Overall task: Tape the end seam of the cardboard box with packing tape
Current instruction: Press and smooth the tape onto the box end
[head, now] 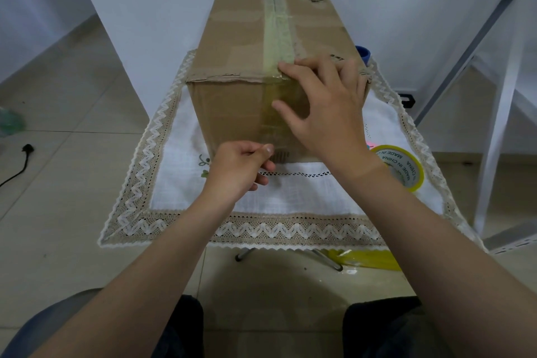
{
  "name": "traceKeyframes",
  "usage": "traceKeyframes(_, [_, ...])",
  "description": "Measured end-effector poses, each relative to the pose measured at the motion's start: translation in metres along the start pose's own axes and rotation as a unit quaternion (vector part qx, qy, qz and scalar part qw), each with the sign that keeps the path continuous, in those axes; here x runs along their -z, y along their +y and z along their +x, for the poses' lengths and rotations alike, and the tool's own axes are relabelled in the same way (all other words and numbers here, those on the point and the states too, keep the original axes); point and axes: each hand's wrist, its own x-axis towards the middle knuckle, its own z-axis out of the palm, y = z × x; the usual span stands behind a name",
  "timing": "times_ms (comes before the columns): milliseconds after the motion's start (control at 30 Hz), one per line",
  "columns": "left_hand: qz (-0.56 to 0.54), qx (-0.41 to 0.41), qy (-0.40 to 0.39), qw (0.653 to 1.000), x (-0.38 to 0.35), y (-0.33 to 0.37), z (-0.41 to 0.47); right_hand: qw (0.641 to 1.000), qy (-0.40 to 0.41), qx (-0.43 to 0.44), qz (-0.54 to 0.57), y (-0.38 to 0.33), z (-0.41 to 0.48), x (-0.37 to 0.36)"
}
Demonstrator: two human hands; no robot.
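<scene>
Black cable [17,167] on floor tiles far left, off the table. Small table covered with white lace-edged cloth [162,183]; cardboard box [232,46] sits on it lengthwise, occupying the middle to far edge, near end face toward the person. Tape strip [277,35] runs along the top centre seam and folds over the near top edge down the end face (greenish on top, clear-yellowish on the front). Left hand [239,168] at the bottom of the end face, near the cloth, fingers curled with thumb pinched against forefinger; looks closed on the lower tape end, though the tape itself is barely visible there. Right hand [325,104] spread flat over the box's top near edge, right of the strip, fingers on top, thumb pressing the tape on the end face; open palm, gripping nothing. Tape roll [399,167], yellow, lying near the table's right edge, just beside the right wrist. Blue object [363,53] behind the box's right side, mostly hidden. Yellow plastic scrap [369,259] on floor under the table's near-right corner
</scene>
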Motion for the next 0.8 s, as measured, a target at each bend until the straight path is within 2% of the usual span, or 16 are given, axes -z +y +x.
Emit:
traceKeyframes(100, [0.006, 0.004, -0.002, 1.000, 0.000, 0.001, 0.000, 0.998, 0.024, -0.038, 0.044, -0.004, 0.008, 0.004])
traceKeyframes(200, [0.010, 0.005, -0.008, 1.000, 0.000, 0.000, -0.002, 0.998, 0.038, -0.051, 0.028, -0.007, 0.011, 0.004])
traceKeyframes(433, [0.005, -0.001, -0.007, 1.000, 0.000, -0.001, -0.002, 0.999, 0.032, 0.011, -0.010, 0.002, 0.000, 0.000])
traceKeyframes(667, [0.005, -0.005, -0.005, 1.000, 0.000, -0.001, -0.001, 0.999, -0.021, 0.028, -0.038, 0.007, -0.007, 0.002])
traceKeyframes(800, [0.011, -0.005, -0.004, 1.000, 0.000, 0.000, -0.001, 0.999, 0.006, -0.009, 0.033, 0.006, 0.003, 0.006])
